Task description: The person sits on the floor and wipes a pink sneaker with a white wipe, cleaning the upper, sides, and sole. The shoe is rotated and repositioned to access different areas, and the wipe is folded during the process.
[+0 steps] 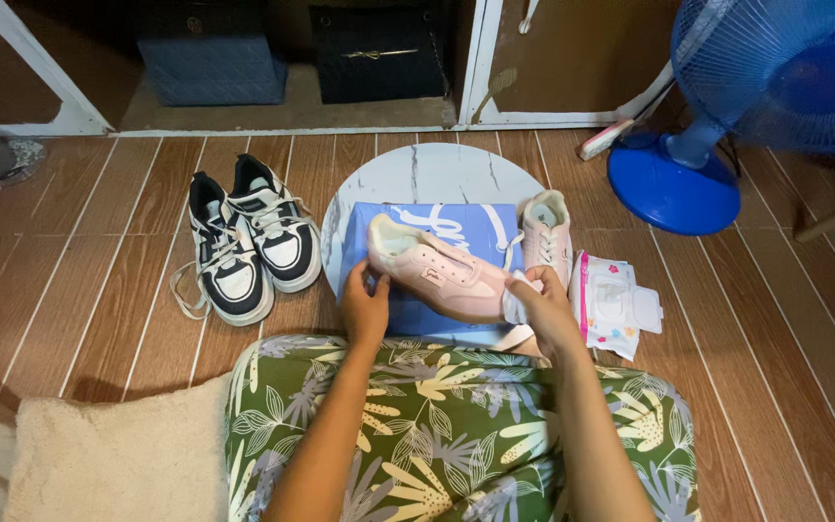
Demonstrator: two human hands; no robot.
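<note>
- Centrally, a pink sneaker (437,271) is held on its side, just below the middle of the frame, over a blue box (408,232).
- The left hand (366,304) curls round the sneaker's heel end, thumb on top and fingers tucked beneath, closed on it.
- The right hand (541,307) pinches a white wipe (516,295) against the sneaker's toe end, fingers bent and pressed together.
- That blue box, flat and rectangular with white script on its lid, lies on a round white marbled table (417,169).
- A second pink sneaker (546,237) stands upright just right of the box, at the table's edge.
- A soft white packet of wipes (616,304), with pink trim and a flap lid, lies on the wooden floor right of centre, near the right hand.
- A pair of black-and-white sneakers (244,242) sits left of the table.
- A blue fan (727,106) fills the upper right.
</note>
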